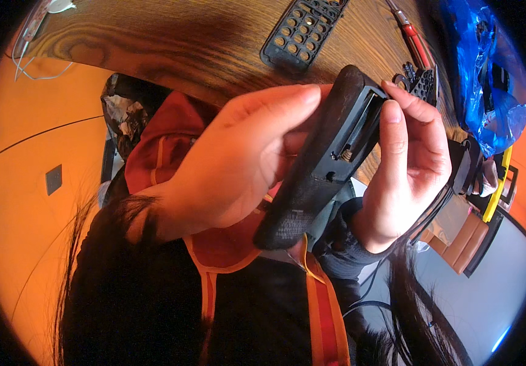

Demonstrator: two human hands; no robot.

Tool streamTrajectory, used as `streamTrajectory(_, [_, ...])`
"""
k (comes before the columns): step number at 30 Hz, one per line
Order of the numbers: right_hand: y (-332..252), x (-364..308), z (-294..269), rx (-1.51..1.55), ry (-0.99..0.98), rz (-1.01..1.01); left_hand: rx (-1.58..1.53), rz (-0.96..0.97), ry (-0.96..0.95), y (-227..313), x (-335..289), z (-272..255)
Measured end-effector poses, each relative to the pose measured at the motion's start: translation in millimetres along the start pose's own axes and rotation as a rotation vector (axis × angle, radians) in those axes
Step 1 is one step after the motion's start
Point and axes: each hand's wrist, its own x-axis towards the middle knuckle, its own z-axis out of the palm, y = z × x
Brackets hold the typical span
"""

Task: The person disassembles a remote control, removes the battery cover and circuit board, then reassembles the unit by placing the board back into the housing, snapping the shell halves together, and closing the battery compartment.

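Observation:
A black remote control (pixel 302 183) is tilted in front of me, its back facing up. Its battery compartment lies uncovered, with a coil spring (pixel 347 154) showing at the lower end. My left hand (pixel 232 152) is closed around the left side of the remote, thumb along its edge and fingers partly hidden beneath. At the compartment's upper right edge, the thumb and forefinger of my right hand (pixel 406 158) pinch the casing. Whether a small part sits between those fingertips I cannot tell.
On the wooden table (pixel 153 36) lies a black perforated keypad frame (pixel 302 36). A red-handled screwdriver (pixel 415 43) rests to its right, near small black parts (pixel 421 82). A blue plastic bag (pixel 482 67) stands at the right edge. A white cable (pixel 37 76) hangs at the far left.

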Motion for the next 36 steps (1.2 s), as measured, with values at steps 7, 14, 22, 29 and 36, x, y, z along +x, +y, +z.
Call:
streamTrajectory(7, [9,-2,4,-0.357,0.051,-0.305,-0.048,0.234,-0.030,-16,-1,10])
streamTrajectory(14, [10,-20,3,-0.381,-0.208,-0.297,0.092,0.416,-0.015,-19,2,10])
streamTrajectory(22, [8,-32,-3,-0.379,-0.302,-0.201,0.091,0.421,-0.021,-17,4,7])
streamTrajectory(29, [-4,-41,-1,0.138,-0.114,0.204,-0.008,0.350,0.025,-8,2,7])
streamTrajectory(36, [-5,-38,3,0.409,-0.058,0.241,0.084,0.458,0.192,-11,9,9])
